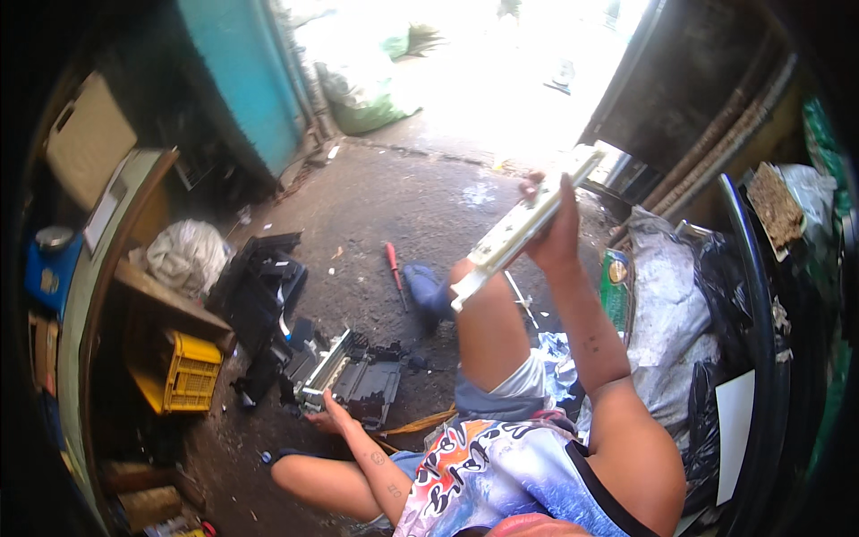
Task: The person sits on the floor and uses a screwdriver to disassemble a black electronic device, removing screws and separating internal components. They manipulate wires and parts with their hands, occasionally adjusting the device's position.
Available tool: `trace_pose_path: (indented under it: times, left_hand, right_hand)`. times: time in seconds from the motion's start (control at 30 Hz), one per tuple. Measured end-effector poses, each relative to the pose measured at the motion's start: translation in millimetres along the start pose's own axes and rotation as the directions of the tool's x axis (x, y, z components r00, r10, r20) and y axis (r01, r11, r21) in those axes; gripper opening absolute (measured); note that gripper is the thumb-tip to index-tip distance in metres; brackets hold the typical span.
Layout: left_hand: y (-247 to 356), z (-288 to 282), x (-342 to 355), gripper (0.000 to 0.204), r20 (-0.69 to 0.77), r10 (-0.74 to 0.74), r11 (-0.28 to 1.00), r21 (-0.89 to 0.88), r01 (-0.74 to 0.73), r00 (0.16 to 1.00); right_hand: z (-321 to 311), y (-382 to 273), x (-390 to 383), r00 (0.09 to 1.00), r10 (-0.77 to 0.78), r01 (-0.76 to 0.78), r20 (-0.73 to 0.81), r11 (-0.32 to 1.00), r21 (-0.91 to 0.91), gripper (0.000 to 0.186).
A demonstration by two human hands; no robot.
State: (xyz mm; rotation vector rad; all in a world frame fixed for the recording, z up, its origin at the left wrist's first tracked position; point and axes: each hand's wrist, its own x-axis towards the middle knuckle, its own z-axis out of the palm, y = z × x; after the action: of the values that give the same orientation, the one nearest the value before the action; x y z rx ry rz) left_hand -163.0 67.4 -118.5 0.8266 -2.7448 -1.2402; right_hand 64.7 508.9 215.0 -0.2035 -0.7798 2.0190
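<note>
Dark, dirty concrete floor (358, 201), far end washed out by glare from the doorway. Large crumpled grey sack (662, 286) on the right, partly covered by black plastic. Left: jumbled angular black plastic parts (255, 286), shapes merging, hard to separate. Long narrow off-white plastic bar (501, 246), raised in the air right of centre, above the bent knee, slanting from near-left to far-right; far end blends into the bright background. Low black plastic frame with a pale strip (371, 380) on the floor, near left; its left edge partly behind the hand. Yellow slatted plastic crate (192, 371) further left, back in shadow.

Right hand (557, 234) lifted, forearm nearly upright, fingers closed round the bar; some fingers hidden behind it. Left hand (329, 414) low at the frame's near-left edge, thumb up, fingers partly spread; can't tell if it grips anything. Red-handled screwdriver (392, 257) lies mid-floor, near the foot.
</note>
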Motion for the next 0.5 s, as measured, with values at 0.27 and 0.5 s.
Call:
trace_pose_path:
  times: [0.27, 0.5]
  left_hand:
    - [-7.9, -9.4, 4.0, 0.115, -0.003, -0.055, 0.998, -0.024, 0.055, 0.998]
    - [-0.6, -9.6, -4.3, 0.115, 0.169, -0.121, 0.914, -0.364, 0.176, 0.978]
  right_hand:
    - [-128.9, -132.1, -43.6, 0.935, -0.305, 0.243, -0.183, 0.923, -0.298, 0.028]
    - [-302.3, -90.3, -128.5, 0.84, -0.116, -0.542, -0.529, -0.164, -0.824, 0.083]
